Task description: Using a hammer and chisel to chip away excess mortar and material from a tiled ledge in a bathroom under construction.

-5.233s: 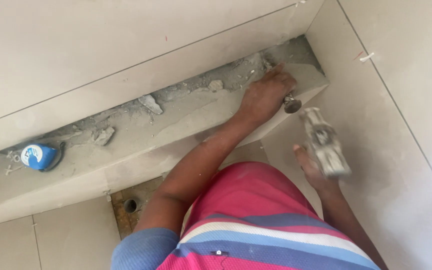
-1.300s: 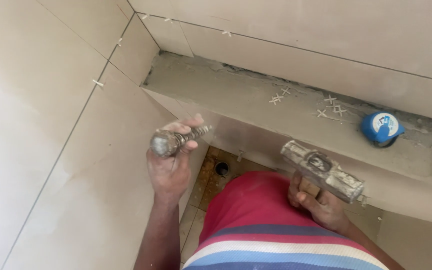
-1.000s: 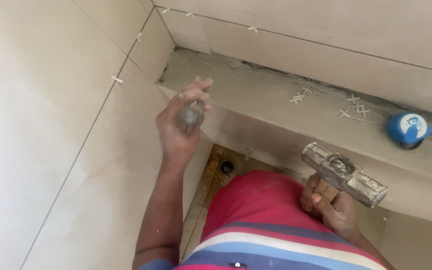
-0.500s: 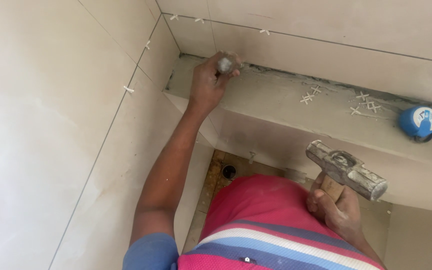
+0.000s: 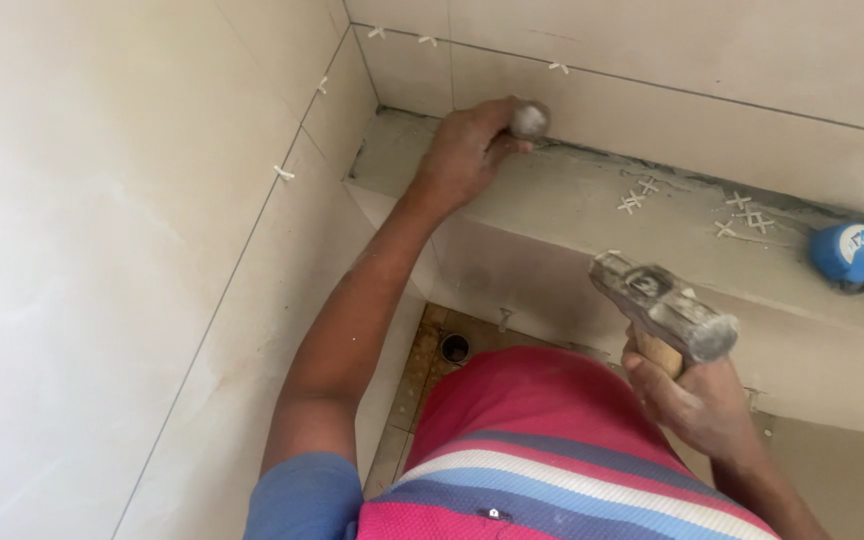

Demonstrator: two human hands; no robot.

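My left hand (image 5: 467, 150) reaches to the back of a tiled ledge (image 5: 572, 215) and grips a metal chisel (image 5: 529, 119), whose round grey end shows above my fingers near the joint under the wall tile. My right hand (image 5: 697, 405) holds a dusty club hammer (image 5: 664, 305) by its wooden handle, head raised in front of the ledge's face, apart from the chisel.
White cross-shaped tile spacers (image 5: 637, 195) lie scattered on the ledge, and a blue tape measure (image 5: 850, 253) sits at its right end. Beige wall tiles (image 5: 122, 220) enclose the corner. A floor drain hole (image 5: 454, 347) shows below, beside my red striped shirt (image 5: 542, 450).
My left hand rose from in front of my chest to the back of the ledge with the chisel. The hammer stayed raised in my right hand.
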